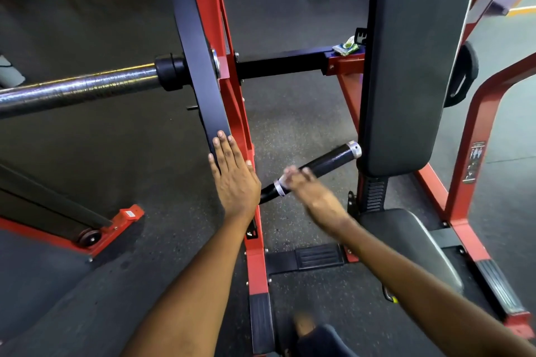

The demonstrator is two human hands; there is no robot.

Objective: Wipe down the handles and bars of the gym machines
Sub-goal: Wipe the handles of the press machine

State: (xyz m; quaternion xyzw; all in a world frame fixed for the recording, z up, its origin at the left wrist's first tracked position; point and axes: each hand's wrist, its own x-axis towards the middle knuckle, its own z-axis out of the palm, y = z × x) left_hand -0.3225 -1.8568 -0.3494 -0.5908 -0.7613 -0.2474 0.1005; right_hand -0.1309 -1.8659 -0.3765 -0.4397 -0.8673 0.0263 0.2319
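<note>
Your left hand [232, 174] rests flat, fingers straight, on the black lever arm [200, 66] — your blurred right hand [307, 188] meets the black handle [324, 162] just beside it, grip unclear.

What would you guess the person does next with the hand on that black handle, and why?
Probably slide the right hand up along the black handle toward its silver end cap. It sits at the lower ring with something whitish, maybe a wipe, under blurred fingers, so most of the grip above looks not yet covered. The left hand rests flat on the dark upright bar, seemingly to steady.
</note>
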